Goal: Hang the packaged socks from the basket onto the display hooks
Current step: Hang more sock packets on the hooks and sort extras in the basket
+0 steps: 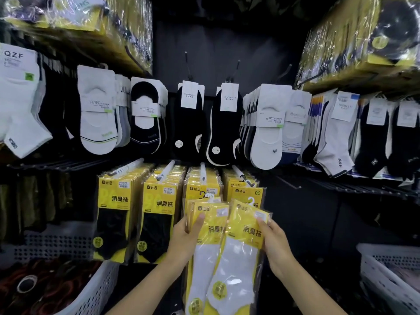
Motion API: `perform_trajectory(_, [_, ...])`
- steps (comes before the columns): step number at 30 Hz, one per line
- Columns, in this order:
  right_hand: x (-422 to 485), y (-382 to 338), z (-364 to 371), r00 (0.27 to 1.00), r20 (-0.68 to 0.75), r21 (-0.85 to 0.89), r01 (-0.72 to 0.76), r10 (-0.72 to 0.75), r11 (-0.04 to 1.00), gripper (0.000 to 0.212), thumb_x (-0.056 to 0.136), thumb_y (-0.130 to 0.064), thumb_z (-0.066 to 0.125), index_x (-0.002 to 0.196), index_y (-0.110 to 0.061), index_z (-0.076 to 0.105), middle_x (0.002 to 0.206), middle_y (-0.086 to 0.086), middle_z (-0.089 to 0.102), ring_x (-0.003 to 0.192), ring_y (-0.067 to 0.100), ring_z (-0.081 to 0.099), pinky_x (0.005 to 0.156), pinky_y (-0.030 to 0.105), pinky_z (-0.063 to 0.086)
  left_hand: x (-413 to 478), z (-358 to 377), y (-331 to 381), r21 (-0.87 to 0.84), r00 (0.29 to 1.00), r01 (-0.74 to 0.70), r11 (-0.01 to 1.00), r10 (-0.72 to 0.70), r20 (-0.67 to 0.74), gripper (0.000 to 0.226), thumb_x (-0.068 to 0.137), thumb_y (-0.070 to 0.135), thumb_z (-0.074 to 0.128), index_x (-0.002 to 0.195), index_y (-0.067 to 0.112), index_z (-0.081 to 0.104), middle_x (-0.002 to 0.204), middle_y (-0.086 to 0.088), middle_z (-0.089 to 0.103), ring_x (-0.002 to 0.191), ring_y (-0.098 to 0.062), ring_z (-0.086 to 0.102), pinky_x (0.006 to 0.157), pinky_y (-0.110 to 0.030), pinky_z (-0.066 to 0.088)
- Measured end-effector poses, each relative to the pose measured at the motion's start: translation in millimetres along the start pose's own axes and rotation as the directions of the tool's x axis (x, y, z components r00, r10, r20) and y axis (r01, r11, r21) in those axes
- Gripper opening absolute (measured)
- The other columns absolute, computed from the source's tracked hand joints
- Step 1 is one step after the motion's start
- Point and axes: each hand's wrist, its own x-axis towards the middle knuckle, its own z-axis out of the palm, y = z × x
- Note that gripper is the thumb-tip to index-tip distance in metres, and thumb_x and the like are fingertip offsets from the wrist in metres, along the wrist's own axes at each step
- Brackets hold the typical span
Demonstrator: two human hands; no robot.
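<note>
Row of carded no-show socks [268,126]

A black back panel [245,42] is filling the middle and sitting in deep shadow. Left of the panel, a dark wire shelf [56,164] is jutting forward. Right of the panel, another wire shelf [363,189] is catching faint light.
</note>
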Motion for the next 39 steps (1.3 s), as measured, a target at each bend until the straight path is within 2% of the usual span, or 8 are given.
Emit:
perform_trajectory(5, [35, -17, -20, 0.986, -0.142, -0.103, 0.074, -0.089, 0.992, 0.013, 0.098, -0.019, 0.051, 0.100, -0.012, 0.061, 0.100, 0.008, 0.069, 0.091, 0.023, 0.066, 0.073, 0.033, 0.053, 14, -13, -12, 0.058, 0.998, -0.035, 0.998, 0.038, -0.055, 0.023, 0.090, 0.040, 0.053, 0.076, 0.023, 0.056, 0.041, 0.018, 0.046, 0.041, 0.005, 0.044, 0.045, -0.006, 0.035])
perform_trajectory(11, [65, -28, -10, 0.982, -0.028, -0.186, 0.178, -0.187, 0.966, 0.009, 0.098, -0.017, 0.050, 0.101, -0.012, 0.058, 0.092, 0.001, 0.068, 0.077, 0.008, 0.066, 0.054, 0.014, 0.051, 17, -16, -17, 0.027, 0.998, -0.017, 0.999, 0.019, -0.063, 0.017, 0.092, 0.038, 0.053, 0.099, 0.027, 0.063, 0.073, 0.014, 0.063, 0.062, 0.014, 0.060, 0.054, -0.002, 0.042])
perform_trajectory(16, [85, -12, -1, 0.984, -0.008, -0.183, 0.174, -0.178, 0.968, 0.009, 0.097, -0.019, 0.052, 0.099, -0.015, 0.059, 0.091, -0.001, 0.070, 0.072, 0.003, 0.067, 0.052, 0.013, 0.050, 18, -14, -18, 0.038, 0.998, -0.006, 0.999, 0.009, -0.064, 0.021, 0.089, 0.042, 0.054, 0.081, 0.022, 0.059, 0.046, 0.021, 0.050, 0.046, 0.010, 0.049, 0.049, -0.004, 0.037])
perform_trajectory(22, [90, 9, -2, 0.934, -0.336, -0.207, 0.054, -0.123, 0.977, 0.022, 0.088, -0.021, 0.067, 0.103, -0.008, 0.060, 0.102, 0.009, 0.065, 0.086, 0.018, 0.059, 0.070, 0.026, 0.045, 16, -12, -16, 0.002, 0.999, -0.009, 1.000, 0.009, -0.038, 0.021, 0.091, 0.040, 0.053, 0.096, 0.023, 0.064, 0.057, 0.022, 0.060, 0.057, 0.014, 0.056, 0.054, -0.002, 0.041])
perform_trajectory(24, [78, 16, -4, 0.898, -0.426, -0.226, 0.011, -0.109, 0.974, 0.025, 0.088, -0.019, 0.067, 0.107, -0.006, 0.057, 0.104, 0.010, 0.062, 0.087, 0.019, 0.056, 0.074, 0.029, 0.044, 13, -11, -13, -0.021, 1.000, -0.003, 1.000, 0.003, -0.020, 0.019, 0.091, 0.040, 0.053, 0.100, 0.026, 0.064, 0.073, 0.023, 0.069, 0.070, 0.013, 0.063, 0.059, -0.004, 0.044])
perform_trajectory(26, [61, 22, 0, 0.932, -0.348, -0.208, 0.028, -0.101, 0.978, 0.024, 0.090, -0.019, 0.064, 0.108, -0.004, 0.057, 0.100, 0.010, 0.063, 0.083, 0.020, 0.059, 0.072, 0.029, 0.047, 10, -8, -11, -0.045, 1.000, -0.003, 0.999, 0.003, -0.011, 0.016, 0.091, 0.038, 0.054, 0.098, 0.028, 0.064, 0.078, 0.021, 0.072, 0.075, 0.011, 0.065, 0.058, -0.003, 0.045])
perform_trajectory(31, [7, 27, 23, 0.994, 0.094, -0.123, 0.062, -0.050, 0.991, 0.018, 0.093, -0.025, 0.059, 0.096, -0.008, 0.065, 0.078, 0.003, 0.071, 0.066, 0.013, 0.068, 0.056, 0.019, 0.053, 2, 7, -8, -0.082, 1.000, 0.001, 0.997, 0.000, 0.007, 0.013, 0.090, 0.037, 0.056, 0.096, 0.030, 0.064, 0.085, 0.012, 0.073, 0.077, 0.003, 0.068, 0.059, -0.008, 0.049])
perform_trajectory(39, [-7, 17, 19, 0.982, 0.191, -0.053, 0.014, -0.004, 0.999, 0.027, 0.085, -0.028, 0.068, 0.097, -0.004, 0.066, 0.092, 0.007, 0.074, 0.085, 0.021, 0.071, 0.072, 0.027, 0.057, -5, 14, -1, -0.098, 0.999, -0.001, 0.995, 0.005, 0.040, 0.018, 0.082, 0.035, 0.069, 0.099, 0.032, 0.065, 0.089, 0.015, 0.074, 0.083, 0.000, 0.069, 0.062, -0.010, 0.050])
